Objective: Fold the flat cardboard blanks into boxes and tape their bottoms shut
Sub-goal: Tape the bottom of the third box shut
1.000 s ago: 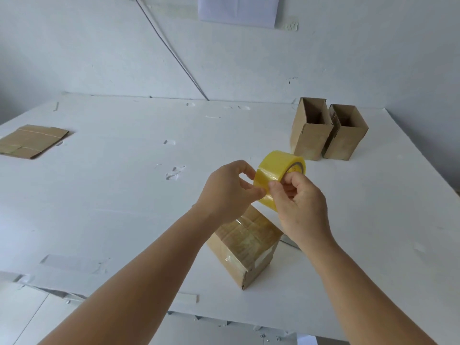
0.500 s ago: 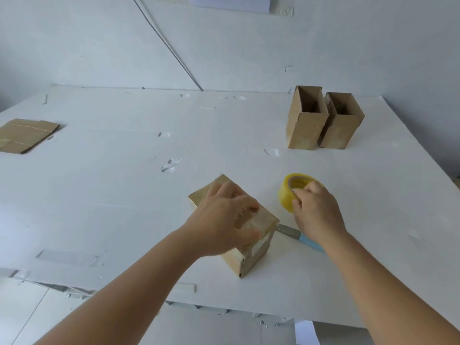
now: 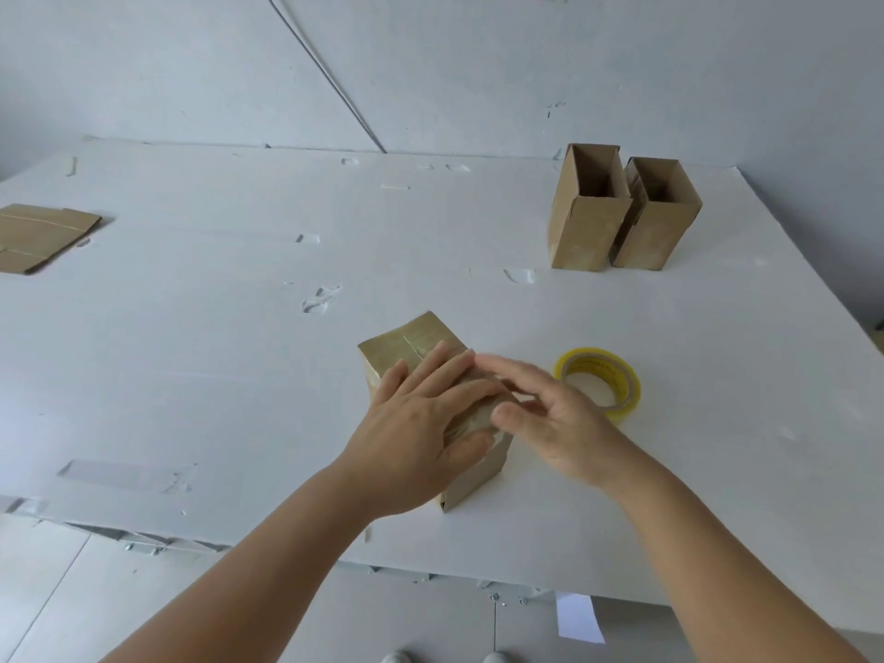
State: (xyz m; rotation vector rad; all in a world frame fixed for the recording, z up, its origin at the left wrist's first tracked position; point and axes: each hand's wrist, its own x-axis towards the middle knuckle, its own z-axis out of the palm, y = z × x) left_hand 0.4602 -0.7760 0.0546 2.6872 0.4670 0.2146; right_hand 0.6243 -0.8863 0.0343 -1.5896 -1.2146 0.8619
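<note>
A brown cardboard box [image 3: 412,349] stands upside down near the table's front edge, its taped bottom facing up. My left hand [image 3: 421,423] lies flat on that taped bottom, fingers straight, thumb against the box's near side. My right hand [image 3: 545,413] is beside it on the right, fingers stretched out and slightly blurred, touching the box's right top edge. A yellow tape roll [image 3: 600,375] lies flat on the table just right of my right hand, apart from it.
Two finished boxes [image 3: 586,232] [image 3: 657,232] stand open-topped at the back right. Flat cardboard blanks [image 3: 38,236] lie at the far left. The white table [image 3: 191,351] has dents and tape strips; its front edge runs below my forearms.
My right hand set the tape roll down on the table, let go of it and came over to the box. My left hand went from the tape onto the box's bottom.
</note>
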